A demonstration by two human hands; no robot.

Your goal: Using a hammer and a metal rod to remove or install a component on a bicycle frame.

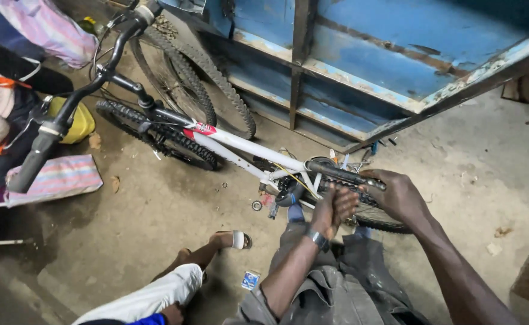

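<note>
A white-framed bicycle (246, 147) with knobby black tyres stands on the concrete floor in front of me. My right hand (397, 195) is closed over the rear end of its black saddle (340, 174). My left hand (334, 207), with a band on the wrist, is held flat with fingers stretched, its palm against the near side of the saddle. The rear wheel (376, 219) shows just beneath both hands. My knees in grey trousers (337, 271) are below.
Another person's leg with a white sandal (237, 239) reaches in from the lower left. A second bike's black handlebar grip (33, 162) juts in at left, near a yellow container (78, 120) and striped cloth (57, 176). A rusty blue metal gate (367, 60) stands behind. A small packet (250, 280) lies on the floor.
</note>
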